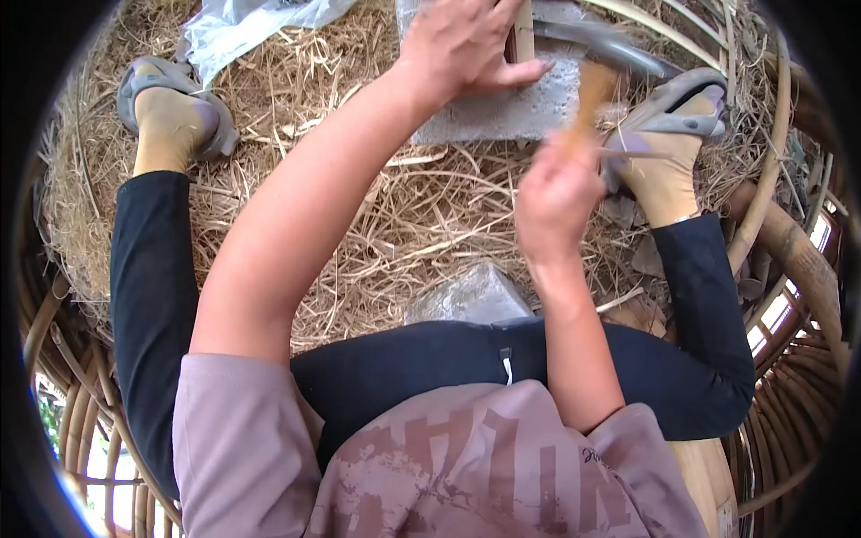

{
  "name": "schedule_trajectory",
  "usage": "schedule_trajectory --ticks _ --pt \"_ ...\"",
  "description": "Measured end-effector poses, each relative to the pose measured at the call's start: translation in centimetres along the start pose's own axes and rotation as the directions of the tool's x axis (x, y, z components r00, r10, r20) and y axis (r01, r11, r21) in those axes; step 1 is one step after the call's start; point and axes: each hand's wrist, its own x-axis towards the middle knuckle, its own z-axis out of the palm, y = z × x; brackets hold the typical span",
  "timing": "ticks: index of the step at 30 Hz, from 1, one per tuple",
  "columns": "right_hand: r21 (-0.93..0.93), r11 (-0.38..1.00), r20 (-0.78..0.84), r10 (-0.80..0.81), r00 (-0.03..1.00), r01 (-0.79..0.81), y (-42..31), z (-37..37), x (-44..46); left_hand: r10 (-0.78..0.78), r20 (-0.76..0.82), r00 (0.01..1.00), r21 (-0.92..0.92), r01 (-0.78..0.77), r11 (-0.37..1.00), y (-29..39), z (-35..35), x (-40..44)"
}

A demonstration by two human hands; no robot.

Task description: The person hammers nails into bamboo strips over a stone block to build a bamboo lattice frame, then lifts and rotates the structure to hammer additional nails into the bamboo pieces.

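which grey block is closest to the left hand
The far block, with the left hand over it; the near block sits by the black trousers.

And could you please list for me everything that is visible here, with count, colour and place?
concrete block: 1, grey, top centre
second block: 1, grey, before the lap
wooden-handled tool: 1, orange-brown handle, above centre right, blurred
wood strip: 1, tan, top edge
plastic sheet: 1, translucent white, upper left
shavings: countless, straw-coloured, across the middle
canework: count unclear, brown, both sides
plank: 1, pale, lower right
sandals: 2, grey, upper left and right
socks: 2, yellowish, inside sandals
trousers: 1, black, legs
T-shirt: 1, mauve, bottom
left hand: 1, bare, over concrete block
right hand: 1, bare, around tool handle
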Motion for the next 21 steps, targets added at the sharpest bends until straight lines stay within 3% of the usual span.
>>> schedule_trajectory --ticks 2,3,6,7,8,9,13,16,17,20,21 --pt "-0.157 0.986 0.194 0.085 0.977 -0.055 -1.8 -0.4 0.0 -0.007 0.034 0.999 -0.026 0.008 1.0 0.2 -0.2 -0.4" --pt "-0.069 0.994 0.108 0.098 0.989 -0.09 -2.0 -0.6 -0.3 -0.009 0.034 0.999 -0.012 0.01 1.0 0.2 -0.2 -0.2" --pt "0.041 0.999 -0.117 0.001 0.993 0.004 0.3 0.3 -0.6 -0.015 0.054 0.998 -0.029 0.017 0.999 0.6 -0.2 -0.7" --pt "-0.172 0.978 0.156 0.145 0.977 -0.118 -1.3 -0.7 -0.1 -0.015 0.045 0.999 -0.06 0.017 0.998 0.5 -0.1 -0.7" --pt "-0.201 0.979 0.247 0.078 0.966 -0.028 -0.1 -0.2 -0.1 -0.016 0.029 0.999 -0.087 0.019 0.996 0.3 -0.1 -0.3" --pt "-0.146 0.989 0.167 0.055 0.984 -0.03 -1.2 -0.4 -0.2 -0.02 0.048 0.999 0.032 0.018 0.999 0.4 -0.3 -0.2" --pt "0.201 0.977 -0.131 0.099 0.986 -0.072 -0.2 0.1 -1.2 -0.013 0.08 0.997 -0.002 0.014 1.0 0.6 0.1 -0.8" --pt "-0.217 0.976 0.217 0.036 0.975 0.013 -0.6 0.0 0.1 -0.012 0.058 0.998 -0.041 0.014 0.999 0.3 -0.2 -0.4" --pt "-0.145 0.987 0.159 0.095 0.983 -0.072 -1.7 -0.4 -0.2 -0.02 0.073 0.997 -0.015 0.021 1.0 0.6 -0.1 -0.3" --pt "0.137 0.986 -0.116 0.112 0.987 -0.095 -1.0 -0.1 -0.7 -0.021 0.065 0.998 0.015 0.02 1.0 0.3 0.1 -0.5" --pt "0.067 0.998 -0.079 0.026 0.997 -0.02 -0.3 0.2 -0.6 -0.012 0.046 0.999 0.012 0.011 1.0 0.3 0.0 -0.4"
